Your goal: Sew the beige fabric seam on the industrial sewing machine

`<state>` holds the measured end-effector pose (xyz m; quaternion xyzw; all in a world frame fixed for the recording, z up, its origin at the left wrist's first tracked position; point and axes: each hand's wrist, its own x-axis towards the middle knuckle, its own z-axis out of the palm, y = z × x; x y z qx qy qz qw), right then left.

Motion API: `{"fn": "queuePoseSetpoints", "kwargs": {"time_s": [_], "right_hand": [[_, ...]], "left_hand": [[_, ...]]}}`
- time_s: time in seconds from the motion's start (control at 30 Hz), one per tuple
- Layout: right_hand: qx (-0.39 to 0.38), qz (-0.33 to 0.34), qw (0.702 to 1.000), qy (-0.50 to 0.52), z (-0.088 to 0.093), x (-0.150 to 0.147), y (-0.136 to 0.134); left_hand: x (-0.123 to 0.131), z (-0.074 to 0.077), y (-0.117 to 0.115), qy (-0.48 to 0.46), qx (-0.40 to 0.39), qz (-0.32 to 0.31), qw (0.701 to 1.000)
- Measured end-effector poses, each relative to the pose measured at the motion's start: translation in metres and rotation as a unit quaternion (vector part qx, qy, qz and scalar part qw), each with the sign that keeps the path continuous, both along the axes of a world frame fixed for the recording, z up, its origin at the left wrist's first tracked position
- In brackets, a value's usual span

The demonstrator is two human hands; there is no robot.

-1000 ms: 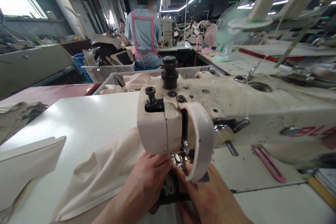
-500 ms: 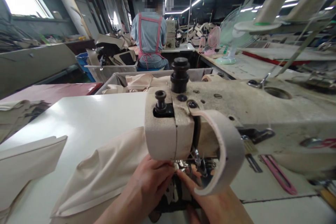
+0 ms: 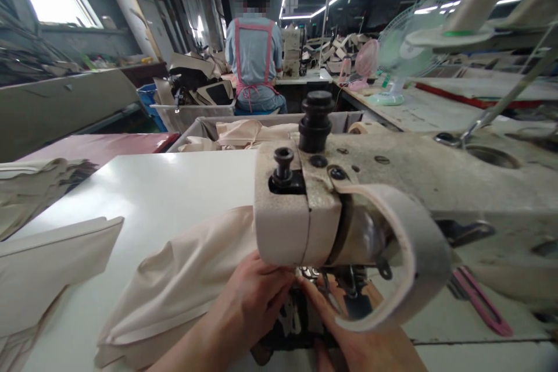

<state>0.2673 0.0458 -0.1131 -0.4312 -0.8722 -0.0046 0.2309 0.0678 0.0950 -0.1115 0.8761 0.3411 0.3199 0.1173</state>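
Under the head of a beige sewing machine (image 3: 296, 226), my left hand (image 3: 255, 302) has its fingers bent together near the needle area. What its fingertips hold is too hidden to name. My right hand (image 3: 344, 325) lies just to the right, its index finger stretched toward the left fingertips, other fingers partly behind the curved white strap (image 3: 427, 250). Beige fabric (image 3: 187, 273) lies in folds on the white table (image 3: 183, 186), left of the machine and beside my left hand.
Flat beige pieces (image 3: 56, 261) lie at the left. Behind the machine stands a grey bin (image 3: 203, 128) with fabric. A person (image 3: 255, 58) sits farther back. A pink tool (image 3: 483, 302) and a green fan (image 3: 403, 52) are on the right.
The view has turned slightly, so most things appear farther right. Both hands remain close together under the machine head, with little visible change in their pose.
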Motion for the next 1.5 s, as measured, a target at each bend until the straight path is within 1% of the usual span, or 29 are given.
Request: {"fn": "queuePoseSetpoints", "kwargs": {"time_s": [0.1,0.23,0.33,0.47,0.63,0.73,0.87,1.03,1.17,1.27,1.37,1.5], "right_hand": [[-0.001,-0.013,1.000,0.002,-0.001,-0.002,0.000],[-0.011,-0.017,0.999,0.029,-0.006,-0.002,-0.001],[-0.026,0.000,0.999,0.048,-0.007,0.001,-0.001],[-0.044,0.018,0.997,0.067,-0.004,0.004,-0.002],[-0.059,0.008,0.996,0.070,0.001,0.001,-0.001],[-0.064,0.001,0.995,0.072,0.001,-0.001,-0.001],[-0.078,-0.001,0.994,0.071,0.001,-0.002,-0.002],[-0.078,-0.015,0.995,0.065,0.003,-0.003,-0.003],[-0.084,-0.018,0.994,0.071,0.001,-0.004,-0.003],[-0.087,-0.013,0.993,0.079,0.001,-0.004,-0.003],[-0.084,-0.003,0.993,0.087,0.002,-0.003,-0.005],[-0.085,0.005,0.989,0.122,0.003,0.002,-0.007]], "left_hand": [[0.002,0.001,0.004,-0.004,0.021,0.018,1.000],[0.004,0.001,0.005,-0.010,0.037,0.024,0.999],[0.003,0.002,0.003,-0.012,0.039,0.025,0.999],[0.002,0.003,0.003,-0.015,0.039,0.038,0.998],[0.003,-0.002,0.005,-0.026,0.047,0.056,0.997],[0.002,-0.002,0.004,-0.029,0.035,0.065,0.997],[0.000,-0.003,0.004,-0.034,0.024,0.063,0.997],[0.002,-0.011,0.005,-0.040,0.036,0.061,0.997],[0.003,-0.020,0.003,-0.049,0.052,0.074,0.995],[0.003,-0.024,0.003,-0.053,0.059,0.088,0.993],[0.005,-0.022,0.005,-0.059,0.065,0.104,0.991],[0.008,-0.012,0.009,-0.062,0.063,0.120,0.989]]}}
